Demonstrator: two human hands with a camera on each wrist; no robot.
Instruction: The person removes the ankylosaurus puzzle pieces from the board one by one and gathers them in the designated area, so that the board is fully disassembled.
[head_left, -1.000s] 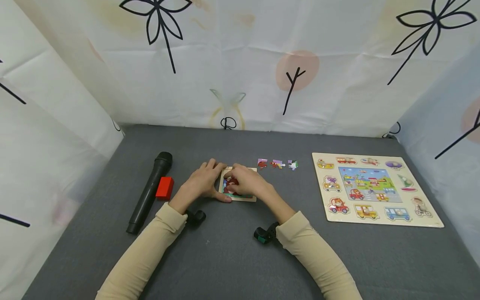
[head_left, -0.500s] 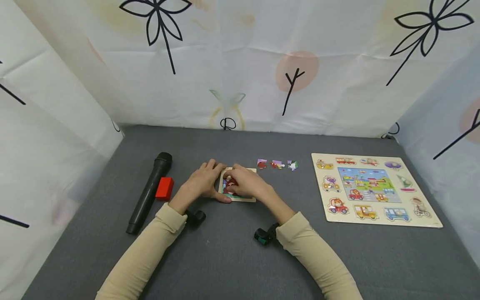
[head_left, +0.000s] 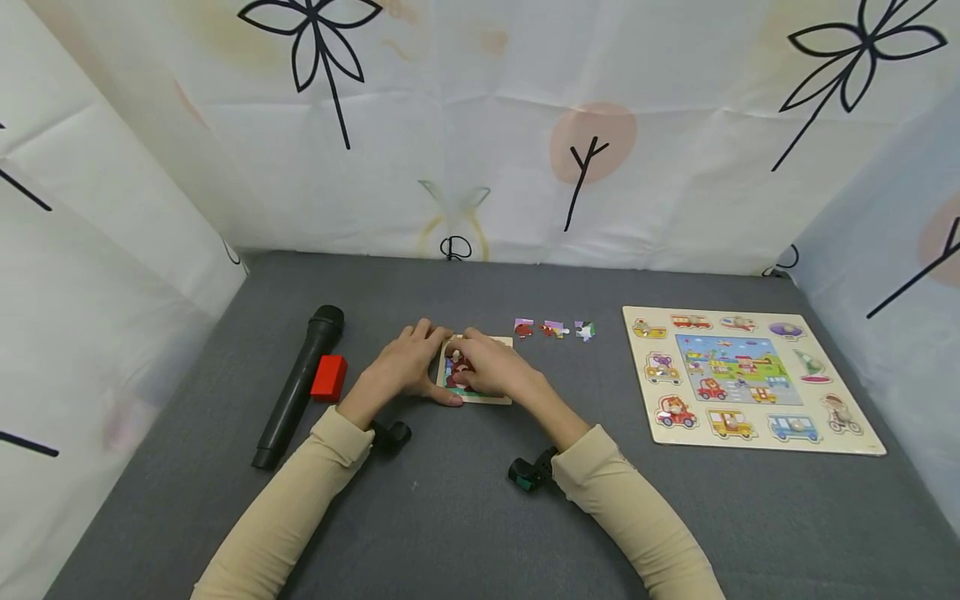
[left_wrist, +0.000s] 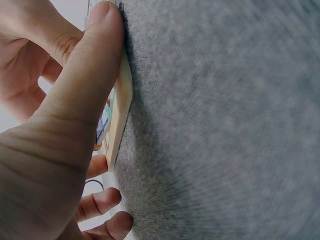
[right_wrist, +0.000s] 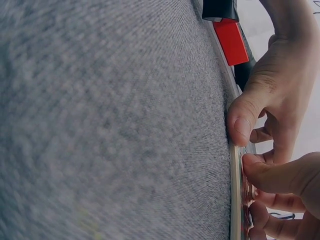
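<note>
A small wooden jigsaw board (head_left: pixel 491 399) with a reddish-brown picture lies mid-table. My left hand (head_left: pixel 408 360) holds its left side, thumb along the near edge and fingers reaching to the far edge. The left wrist view has the left thumb (left_wrist: pixel 92 65) against the pale wooden rim (left_wrist: pixel 120 107). My right hand (head_left: pixel 491 364) is over the board's right part, its thumb and fingertips touching the picture. Seen from the right wrist, the right thumb (right_wrist: pixel 270 175) and the fingers sit apart on the picture; whether they pinch a piece is hidden.
Loose jigsaw pieces (head_left: pixel 554 328) lie in a row behind the board's right corner. A black microphone (head_left: pixel 300 387) and a red block (head_left: pixel 329 377) are at left. A larger wooden puzzle board (head_left: pixel 750 375) with vehicle pictures occupies the right side. White patterned cloth (head_left: pixel 510 192) borders the grey table.
Both hands keep their places on the small board. The right thumb and fingers shift only very slightly over the picture; nothing else has visibly moved.
</note>
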